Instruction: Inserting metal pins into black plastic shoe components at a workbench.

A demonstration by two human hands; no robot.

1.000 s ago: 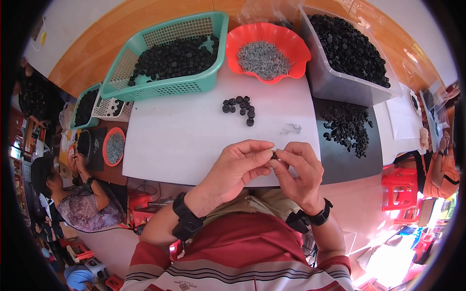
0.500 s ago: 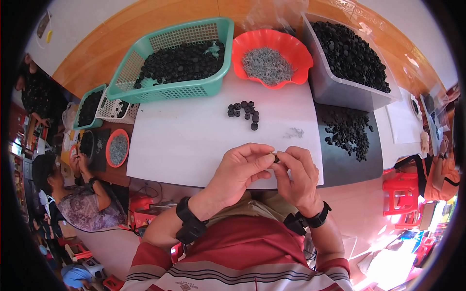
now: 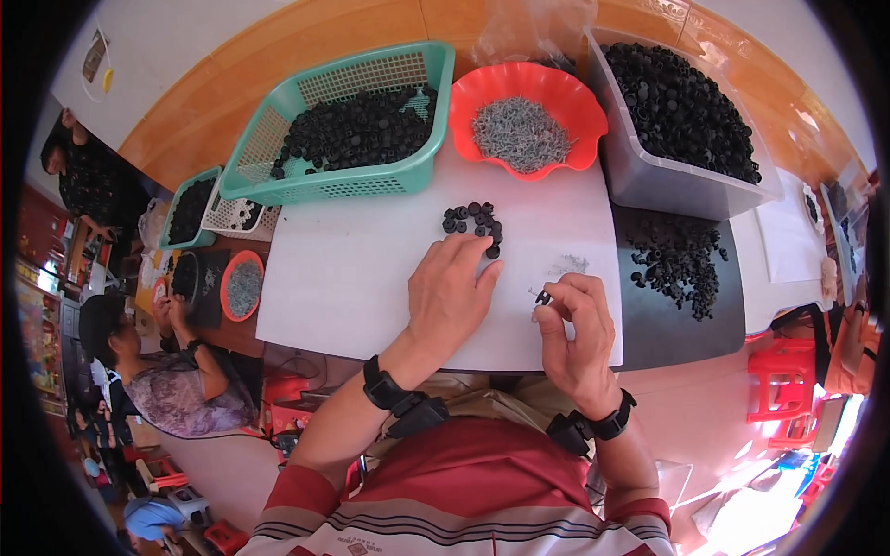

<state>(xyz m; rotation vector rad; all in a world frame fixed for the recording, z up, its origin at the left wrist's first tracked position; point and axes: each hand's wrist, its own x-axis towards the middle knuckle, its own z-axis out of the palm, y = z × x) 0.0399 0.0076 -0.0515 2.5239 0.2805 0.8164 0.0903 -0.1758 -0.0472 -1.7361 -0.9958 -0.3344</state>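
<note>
Your left hand (image 3: 451,295) open, fingers spread flat on the white board (image 3: 343,278), fingertips just beside the small pile of black caps (image 3: 475,222), your right hand (image 3: 572,324) pinching one black cap (image 3: 543,298) near the board's right edge, teal basket (image 3: 352,130) and red bowl (image 3: 528,116) far

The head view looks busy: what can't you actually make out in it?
- Small black piece in the right hand: too small, half covered by fingertips; shape unclear.
- Left hand fingertips reach the small pile of black caps; contact cannot be told.
- Grey bin: depth hidden by its black parts.
- Red bowl: grey bits too fine to identify.
</note>
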